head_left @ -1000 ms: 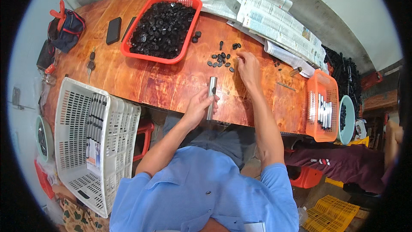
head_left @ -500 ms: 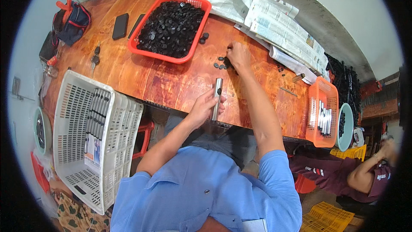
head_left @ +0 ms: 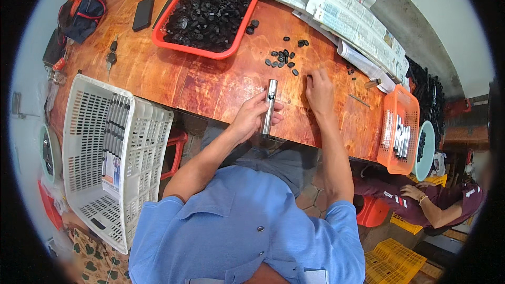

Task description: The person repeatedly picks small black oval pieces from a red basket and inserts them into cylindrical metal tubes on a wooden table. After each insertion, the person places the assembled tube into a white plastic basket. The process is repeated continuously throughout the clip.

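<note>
My left hand point(head_left: 249, 117) is wrapped round a shiny metal tube point(head_left: 268, 118), which stands tilted over the table's near edge. A dark oval spot shows on the tube's side near its upper end; whether it is a hole or a fitted piece I cannot tell. To the right of the tube, my right hand point(head_left: 320, 94) hovers low over the table with its fingers curled together. Anything between those fingertips is too small to make out. Beyond the hands lie several loose black oval pieces point(head_left: 281, 64), like small plugs.
A red basket point(head_left: 210, 53) heaped with black pieces sits on the wooden table point(head_left: 205, 87). Newspapers point(head_left: 347, 21) cover the far right. An orange basket point(head_left: 386, 165) holds metal tubes. At left stands a white crate point(head_left: 131, 179) with tubes. A co-worker point(head_left: 436, 205) sits at right.
My right hand has drawn back from the loose black pieces, toward me and to the right, uncovering more of them. The tube has turned slightly in my left hand. The view has shifted.
</note>
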{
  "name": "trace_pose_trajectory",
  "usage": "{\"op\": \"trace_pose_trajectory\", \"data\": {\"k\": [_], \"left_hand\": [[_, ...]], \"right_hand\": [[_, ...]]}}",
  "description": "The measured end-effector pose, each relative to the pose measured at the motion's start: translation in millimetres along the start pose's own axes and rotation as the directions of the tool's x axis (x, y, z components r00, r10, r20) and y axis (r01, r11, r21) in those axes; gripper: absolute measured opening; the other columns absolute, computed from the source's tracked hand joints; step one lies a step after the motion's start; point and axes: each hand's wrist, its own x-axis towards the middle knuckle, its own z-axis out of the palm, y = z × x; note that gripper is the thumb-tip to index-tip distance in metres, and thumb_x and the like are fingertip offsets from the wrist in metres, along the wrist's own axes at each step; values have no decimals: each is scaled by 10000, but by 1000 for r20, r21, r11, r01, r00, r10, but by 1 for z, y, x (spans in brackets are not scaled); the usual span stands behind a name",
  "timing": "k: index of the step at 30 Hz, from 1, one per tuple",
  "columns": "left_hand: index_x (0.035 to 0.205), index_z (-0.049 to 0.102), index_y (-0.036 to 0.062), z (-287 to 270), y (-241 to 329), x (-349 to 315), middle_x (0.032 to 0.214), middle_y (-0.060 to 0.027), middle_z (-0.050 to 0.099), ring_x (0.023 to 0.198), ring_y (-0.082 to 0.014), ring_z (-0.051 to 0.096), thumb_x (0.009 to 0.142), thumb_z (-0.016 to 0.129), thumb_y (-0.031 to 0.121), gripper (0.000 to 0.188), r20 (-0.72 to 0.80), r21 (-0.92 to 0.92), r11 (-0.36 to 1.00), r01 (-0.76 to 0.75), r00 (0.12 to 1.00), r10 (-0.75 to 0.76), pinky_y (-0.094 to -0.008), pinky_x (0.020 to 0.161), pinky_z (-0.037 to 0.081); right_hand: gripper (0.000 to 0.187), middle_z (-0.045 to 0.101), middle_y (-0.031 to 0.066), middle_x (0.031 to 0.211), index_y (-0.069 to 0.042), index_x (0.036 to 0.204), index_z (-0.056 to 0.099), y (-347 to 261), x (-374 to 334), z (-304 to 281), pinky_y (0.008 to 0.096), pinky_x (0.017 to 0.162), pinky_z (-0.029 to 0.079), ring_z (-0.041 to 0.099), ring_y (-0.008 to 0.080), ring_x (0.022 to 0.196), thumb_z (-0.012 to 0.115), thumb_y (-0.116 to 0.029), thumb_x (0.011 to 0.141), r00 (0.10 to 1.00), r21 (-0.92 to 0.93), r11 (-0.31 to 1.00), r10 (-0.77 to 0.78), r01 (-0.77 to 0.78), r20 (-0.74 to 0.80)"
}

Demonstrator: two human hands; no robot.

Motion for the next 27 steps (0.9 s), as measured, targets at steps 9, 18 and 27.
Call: {"op": "trace_pose_trajectory", "data": {"k": [9, 18, 27], "left_hand": [[1528, 291, -6, 1, 0, -1, 1231, -214, 630, 980, -253, 699, 1071, 464, 117, 505, -10, -5, 1000, -28, 1000, 28, -355, 858, 600], [1538, 274, -6, 5, 4, -1, 1228, -216, 628, 991, -254, 697, 1072, 478, 129, 526, -10, 4, 1000, -19, 1000, 19, -356, 853, 601], [1527, 285, -12, 4, 4, -1, 1225, -210, 623, 996, -254, 693, 1063, 497, 131, 530, -13, 25, 1000, -19, 1000, 19, -353, 856, 595]], "right_hand": [[145, 670, 144, 988, 0, 987, 671, -12, -32, -4, 396, 829, 515, 641, 327, 934, 703, -43, 852, 987, -4, 988, -152, 152, -52], [191, 679, 150, 949, -18, 1009, 721, -4, -35, -7, 409, 872, 493, 634, 337, 957, 745, -66, 826, 981, 97, 977, 189, -192, 44], [222, 689, 150, 976, -34, 988, 727, -19, -30, -11, 444, 887, 485, 640, 338, 968, 774, -156, 808, 922, 124, 914, 385, -387, 40]]}}
